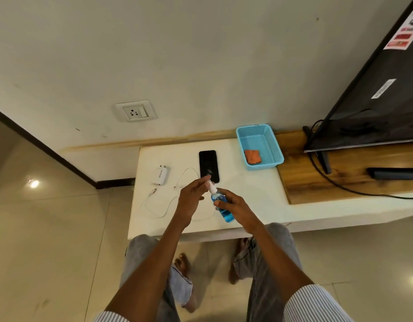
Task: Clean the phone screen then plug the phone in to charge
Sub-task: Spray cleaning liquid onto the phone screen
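Observation:
A black phone [208,165] lies screen-up on the white table [247,189]. Just in front of it, my right hand [235,206] grips a small spray bottle of blue liquid [220,206], tilted with its nozzle toward the phone. My left hand [192,197] pinches the bottle's white cap [211,186]. A white charger adapter [161,175] lies left of the phone, and a white cable [168,205] loops across the table beneath my hands. An orange cloth [253,156] sits in the blue basket [272,145]. A wall socket [135,111] is above the table.
A television [375,101] stands on a wooden board [317,182] at the right, with a black cord [335,184] trailing over it and a dark remote-like bar [396,173]. Tiled floor [49,228] lies to the left and below, where my legs and feet show.

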